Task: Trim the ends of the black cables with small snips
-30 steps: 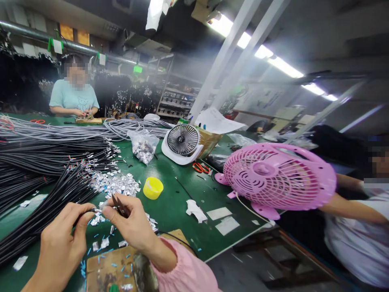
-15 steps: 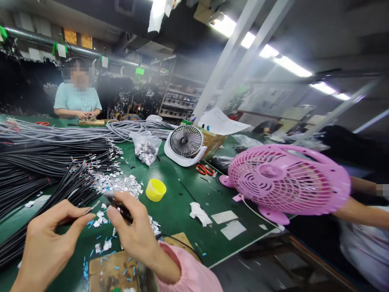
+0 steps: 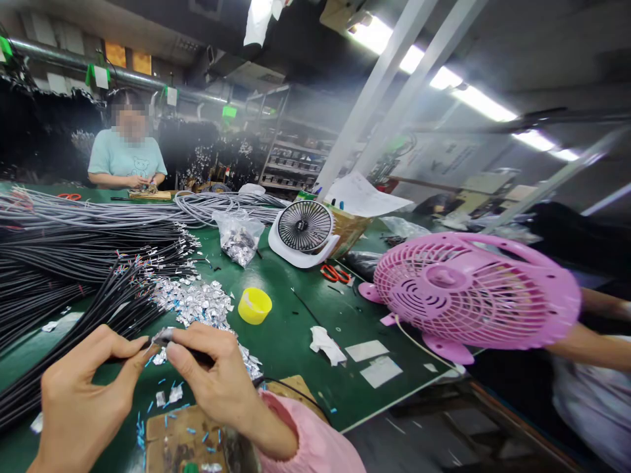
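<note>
My left hand (image 3: 93, 387) pinches the end of a dark cable at the lower left. Right beside it, my right hand (image 3: 217, 378) is closed, with thumb and forefinger at a small silvery piece (image 3: 162, 336) where the fingertips of both hands nearly meet. Something dark sits inside the right palm, mostly hidden. Behind the hands lies a heap of foil scraps (image 3: 202, 302), next to bundles of black cables (image 3: 98, 253). Below them is a wooden block (image 3: 172, 437) with small blue bits on it.
A yellow cup (image 3: 254, 306), a plastic bag (image 3: 238, 240), a white fan (image 3: 304, 230) and orange scissors (image 3: 336, 273) stand or lie on the green table (image 3: 290, 355). A pink fan (image 3: 473, 292) is at right. A person (image 3: 127, 154) sits across; another's arm shows at right.
My two hands have come together; the right fingertips now touch the silvery piece by the left fingertips. The view has shifted slightly.
</note>
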Demonstrator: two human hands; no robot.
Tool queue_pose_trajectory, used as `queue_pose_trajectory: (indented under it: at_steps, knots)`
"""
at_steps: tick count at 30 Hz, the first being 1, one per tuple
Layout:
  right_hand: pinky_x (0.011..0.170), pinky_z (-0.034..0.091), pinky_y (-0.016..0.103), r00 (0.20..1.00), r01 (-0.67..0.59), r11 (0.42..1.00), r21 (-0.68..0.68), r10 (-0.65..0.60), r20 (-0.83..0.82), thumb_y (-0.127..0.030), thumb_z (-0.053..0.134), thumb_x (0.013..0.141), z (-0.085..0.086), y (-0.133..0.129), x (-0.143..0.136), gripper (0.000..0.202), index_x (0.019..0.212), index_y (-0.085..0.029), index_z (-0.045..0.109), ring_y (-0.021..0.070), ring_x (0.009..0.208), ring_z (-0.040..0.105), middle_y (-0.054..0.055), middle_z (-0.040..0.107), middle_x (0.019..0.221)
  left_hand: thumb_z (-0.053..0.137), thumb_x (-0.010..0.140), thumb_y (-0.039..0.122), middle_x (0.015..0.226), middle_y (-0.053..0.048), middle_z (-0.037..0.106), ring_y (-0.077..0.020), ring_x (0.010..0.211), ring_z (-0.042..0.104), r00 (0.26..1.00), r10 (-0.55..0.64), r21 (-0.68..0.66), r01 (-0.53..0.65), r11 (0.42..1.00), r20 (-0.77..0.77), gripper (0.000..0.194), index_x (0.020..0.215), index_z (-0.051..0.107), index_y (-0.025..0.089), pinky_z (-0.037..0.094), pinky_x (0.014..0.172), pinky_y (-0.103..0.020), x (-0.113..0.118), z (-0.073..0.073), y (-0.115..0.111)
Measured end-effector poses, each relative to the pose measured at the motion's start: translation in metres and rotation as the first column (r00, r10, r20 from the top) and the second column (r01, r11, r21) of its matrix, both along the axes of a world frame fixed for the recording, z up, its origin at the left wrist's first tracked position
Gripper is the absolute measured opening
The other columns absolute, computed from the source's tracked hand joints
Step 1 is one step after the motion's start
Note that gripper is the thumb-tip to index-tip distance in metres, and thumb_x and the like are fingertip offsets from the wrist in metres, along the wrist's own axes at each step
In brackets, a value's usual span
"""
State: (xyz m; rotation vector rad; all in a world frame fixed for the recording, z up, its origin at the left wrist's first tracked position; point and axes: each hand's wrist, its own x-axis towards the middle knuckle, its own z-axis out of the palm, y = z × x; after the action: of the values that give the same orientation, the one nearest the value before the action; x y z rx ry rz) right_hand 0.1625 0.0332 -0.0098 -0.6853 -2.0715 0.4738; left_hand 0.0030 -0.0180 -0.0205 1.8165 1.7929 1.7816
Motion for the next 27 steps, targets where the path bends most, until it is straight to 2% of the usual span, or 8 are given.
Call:
queue_pose_trajectory:
  at_steps: [5,10,14,16,18,21,23,27]
  knots:
    - [0.046,0.033,0.025,0.999,-0.01,0.999,-0.047,0.007,-0.048,-0.032,0.049,0.101,0.002,0.001,0.001,0.044,0.066,-0.022,0.073,0.0129,0.052,0.045,0.001,0.06,0.061,0.069,0.083,0.044,0.062,0.005,0.066,-0.0127,0.054,0.059,0.998,0.069,-0.019,-0.07,0.997,-0.013,0.023,0.066,0.07,0.028,0.047,0.053,-0.024,0.004,0.003,-0.002]
    - [0.049,0.037,0.025,0.998,0.007,0.997,-0.083,-0.012,-0.062,-0.034,0.053,0.099,-0.002,0.001,0.001,0.041,0.065,-0.022,0.074,0.0135,0.054,0.049,0.002,0.061,0.061,0.065,0.079,0.061,0.048,0.003,0.062,-0.0126,0.039,0.054,0.978,-0.176,-0.188,0.195,0.963,0.112,0.044,0.055,0.069,0.025,0.042,0.036,-0.02,-0.009,0.017,0.01]
    - [0.051,0.041,0.025,0.982,0.02,0.993,-0.112,-0.041,-0.184,-0.034,0.06,0.095,-0.003,0.0,0.001,0.028,0.078,-0.022,0.078,0.014,0.056,0.053,0.002,0.065,0.064,0.057,0.078,0.076,0.043,0.002,0.043,-0.0109,0.038,0.04,0.951,-0.243,-0.296,0.292,0.909,0.192,0.063,0.046,0.062,0.022,0.036,0.034,-0.021,-0.017,0.032,0.015]
    - [0.057,0.048,0.026,0.97,0.0,0.994,-0.113,-0.027,-0.243,-0.035,0.064,0.093,-0.004,-0.001,0.002,0.02,0.092,-0.022,0.08,0.0159,0.063,0.06,0.003,0.07,0.073,0.051,0.077,0.081,0.043,0.004,0.034,-0.0099,0.039,0.031,0.935,-0.302,-0.386,0.351,0.853,0.184,0.068,0.043,0.053,0.021,0.03,0.034,-0.021,-0.016,0.037,0.012]
    - [0.062,0.053,0.027,0.967,-0.04,0.996,-0.084,0.017,-0.254,-0.032,0.064,0.093,-0.008,-0.001,0.005,0.02,0.103,-0.022,0.079,0.0163,0.067,0.063,0.004,0.072,0.079,0.042,0.076,0.085,0.044,0.005,0.026,-0.0096,0.04,0.024,0.904,-0.383,-0.484,0.425,0.765,0.19,0.072,0.043,0.044,0.022,0.025,0.034,-0.021,-0.012,0.041,0.009]
    - [0.06,0.055,0.026,0.983,-0.081,0.996,0.028,0.085,-0.164,-0.025,0.055,0.096,-0.014,0.0,0.01,0.025,0.101,-0.023,0.08,0.016,0.066,0.065,0.006,0.074,0.083,0.034,0.078,0.087,0.047,0.007,0.019,-0.0103,0.043,0.018,0.856,-0.464,-0.558,0.505,0.658,0.227,0.07,0.046,0.033,0.024,0.02,0.034,-0.022,-0.006,0.043,0.006]
    - [0.059,0.056,0.027,0.994,-0.077,0.995,0.066,0.082,-0.074,-0.026,0.055,0.095,-0.016,0.0,0.012,0.026,0.092,-0.024,0.08,0.0173,0.064,0.066,0.006,0.074,0.078,0.035,0.079,0.084,0.048,0.007,0.019,-0.0107,0.044,0.018,0.834,-0.489,-0.56,0.54,0.629,0.255,0.067,0.047,0.032,0.025,0.02,0.034,-0.023,-0.004,0.042,0.006]
    - [0.061,0.057,0.03,0.998,-0.063,0.998,0.026,0.062,0.005,-0.028,0.063,0.09,-0.019,0.002,0.013,0.02,0.078,-0.024,0.078,0.0198,0.061,0.068,0.005,0.072,0.066,0.041,0.081,0.077,0.046,0.008,0.022,-0.0104,0.043,0.018,0.8,-0.521,-0.544,0.59,0.596,0.296,0.063,0.047,0.038,0.025,0.022,0.034,-0.023,-0.005,0.038,0.01]
